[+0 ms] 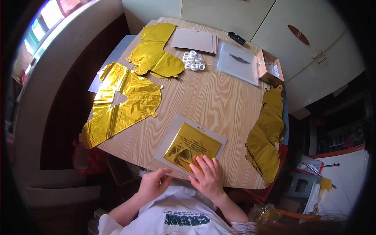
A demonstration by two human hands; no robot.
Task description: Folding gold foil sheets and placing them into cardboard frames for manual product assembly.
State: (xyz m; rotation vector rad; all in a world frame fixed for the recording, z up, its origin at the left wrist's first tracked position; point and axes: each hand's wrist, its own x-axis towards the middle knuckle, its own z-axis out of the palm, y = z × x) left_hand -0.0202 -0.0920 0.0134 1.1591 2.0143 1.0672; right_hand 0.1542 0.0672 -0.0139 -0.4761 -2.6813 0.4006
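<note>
A folded gold foil balloon [190,141] lies on a grey cardboard sheet [163,150] with a hanging slot, close to the table's front edge. My right hand [208,177] rests on the balloon's near right corner, its fingers stretched out over the foil and the card. Just off the card's near left corner, my left hand [154,183] is raised at the table edge. Its fingers are curled in, and nothing shows in them.
Flat gold foil balloons lie at the left [137,96], far left [150,51] and right [266,133] of the wooden table [203,90]. Toward the back are grey cards [194,39], white rings [193,61], clear plastic sleeves [235,68], an open box [270,74] and a black object [236,38].
</note>
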